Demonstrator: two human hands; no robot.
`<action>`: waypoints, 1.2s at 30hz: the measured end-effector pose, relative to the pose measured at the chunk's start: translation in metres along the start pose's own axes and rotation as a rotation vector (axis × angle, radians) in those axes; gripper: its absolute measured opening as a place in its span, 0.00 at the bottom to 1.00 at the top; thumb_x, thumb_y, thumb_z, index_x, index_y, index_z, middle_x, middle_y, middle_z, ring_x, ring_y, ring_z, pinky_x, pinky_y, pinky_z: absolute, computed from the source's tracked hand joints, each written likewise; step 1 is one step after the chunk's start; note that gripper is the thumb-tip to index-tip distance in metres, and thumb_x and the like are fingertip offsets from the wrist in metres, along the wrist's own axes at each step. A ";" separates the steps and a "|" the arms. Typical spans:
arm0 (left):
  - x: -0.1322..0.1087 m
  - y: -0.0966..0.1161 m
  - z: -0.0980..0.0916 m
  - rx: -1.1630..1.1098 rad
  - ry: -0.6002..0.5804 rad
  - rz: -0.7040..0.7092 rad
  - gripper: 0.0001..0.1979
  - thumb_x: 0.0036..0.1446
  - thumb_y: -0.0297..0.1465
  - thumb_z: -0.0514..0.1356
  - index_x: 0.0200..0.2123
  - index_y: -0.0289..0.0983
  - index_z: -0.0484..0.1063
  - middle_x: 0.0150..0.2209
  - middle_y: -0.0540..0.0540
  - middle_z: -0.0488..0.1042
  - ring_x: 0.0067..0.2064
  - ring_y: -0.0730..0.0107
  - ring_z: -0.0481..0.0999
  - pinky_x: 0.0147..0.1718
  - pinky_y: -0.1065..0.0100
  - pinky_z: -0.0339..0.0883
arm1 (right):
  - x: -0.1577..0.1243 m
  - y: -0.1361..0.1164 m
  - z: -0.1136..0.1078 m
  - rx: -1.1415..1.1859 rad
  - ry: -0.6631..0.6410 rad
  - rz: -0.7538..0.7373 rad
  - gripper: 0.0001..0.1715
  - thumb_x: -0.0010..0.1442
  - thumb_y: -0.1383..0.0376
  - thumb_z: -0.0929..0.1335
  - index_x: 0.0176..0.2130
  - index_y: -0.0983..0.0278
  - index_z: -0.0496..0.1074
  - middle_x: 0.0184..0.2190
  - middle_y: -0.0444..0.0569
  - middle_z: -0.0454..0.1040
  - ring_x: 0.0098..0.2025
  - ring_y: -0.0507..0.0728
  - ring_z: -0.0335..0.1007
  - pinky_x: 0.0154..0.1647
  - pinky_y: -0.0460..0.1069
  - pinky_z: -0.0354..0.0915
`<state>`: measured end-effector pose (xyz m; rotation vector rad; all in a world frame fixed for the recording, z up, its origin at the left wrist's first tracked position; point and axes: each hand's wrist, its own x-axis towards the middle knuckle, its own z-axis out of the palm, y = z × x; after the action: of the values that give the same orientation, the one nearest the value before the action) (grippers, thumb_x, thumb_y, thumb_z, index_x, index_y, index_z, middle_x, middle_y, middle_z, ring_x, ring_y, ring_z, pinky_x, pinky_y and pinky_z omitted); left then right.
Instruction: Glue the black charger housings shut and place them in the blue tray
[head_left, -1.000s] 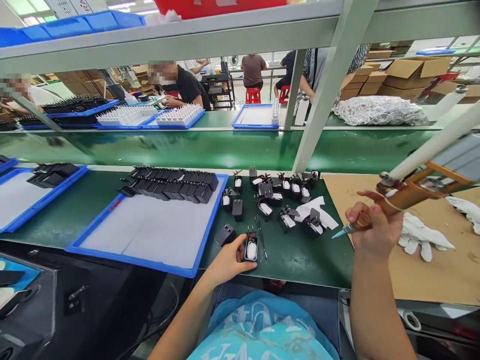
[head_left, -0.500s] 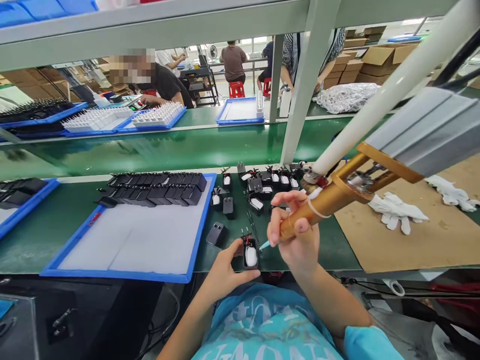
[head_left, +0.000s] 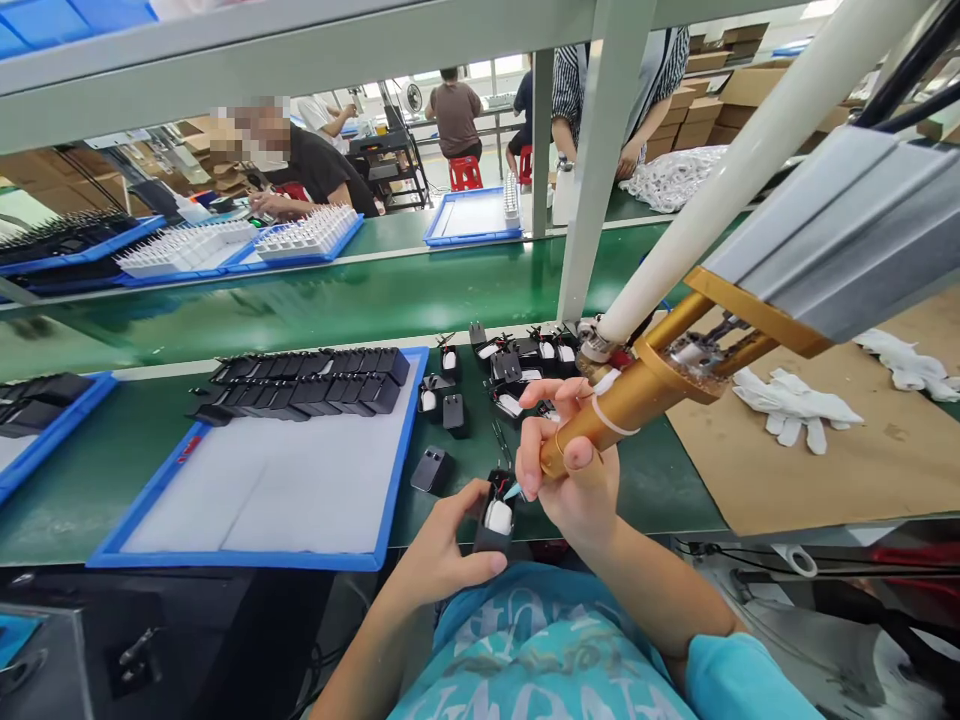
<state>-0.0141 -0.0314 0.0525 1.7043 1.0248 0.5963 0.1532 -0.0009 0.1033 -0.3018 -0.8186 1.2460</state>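
Between the thumb and fingers of my left hand [head_left: 448,545] is a small black adapter housing [head_left: 493,535], open at the top, with a white block and red wires inside. My right hand [head_left: 581,470] is wrapped round a gold glue dispenser [head_left: 626,410]. Its pale blue nozzle tip [head_left: 513,491] reaches into the housing, near the wires. A pair of tweezers [head_left: 502,440] lies just beyond the housing. To the left rests a loose black cover [head_left: 432,469]. Several wired housings [head_left: 508,403] are grouped behind my hands.
A blue-rimmed tray [head_left: 405,440] on the left bears rows of black adapters [head_left: 300,382]. White gloves [head_left: 795,410] lie on cardboard [head_left: 712,470] at right. A white pole [head_left: 720,200] slants over the bench beside an upright post [head_left: 589,180]. Co-workers sit and stand beyond the green belt [head_left: 360,295].
My right hand has moved left with the dispenser, bringing its nozzle from beside the housing into it. The housing has tilted in my left hand. The camera view has shifted slightly.
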 end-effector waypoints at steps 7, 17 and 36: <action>0.000 0.000 -0.001 -0.082 -0.033 -0.006 0.33 0.49 0.59 0.58 0.42 0.36 0.67 0.32 0.49 0.66 0.31 0.69 0.61 0.30 0.69 0.54 | 0.001 0.000 -0.001 0.007 -0.005 0.008 0.17 0.55 0.53 0.71 0.40 0.56 0.65 0.39 0.41 0.68 0.15 0.42 0.60 0.10 0.41 0.57; -0.001 -0.007 0.001 0.125 0.085 -0.033 0.23 0.47 0.38 0.67 0.45 0.37 0.66 0.37 0.48 0.71 0.38 0.64 0.70 0.39 0.65 0.66 | 0.004 0.002 0.003 0.019 -0.008 -0.001 0.20 0.53 0.50 0.72 0.43 0.54 0.67 0.39 0.42 0.69 0.15 0.44 0.61 0.09 0.42 0.56; 0.011 0.006 -0.005 0.268 0.318 0.167 0.21 0.52 0.29 0.64 0.50 0.40 0.67 0.54 0.42 0.68 0.53 0.57 0.70 0.51 0.60 0.66 | -0.001 0.001 0.015 -0.006 -0.056 0.026 0.19 0.55 0.49 0.70 0.38 0.55 0.61 0.37 0.41 0.69 0.12 0.44 0.58 0.08 0.43 0.53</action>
<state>-0.0103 -0.0199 0.0591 1.9855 1.2358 0.8921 0.1421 -0.0052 0.1129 -0.2839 -0.8687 1.2819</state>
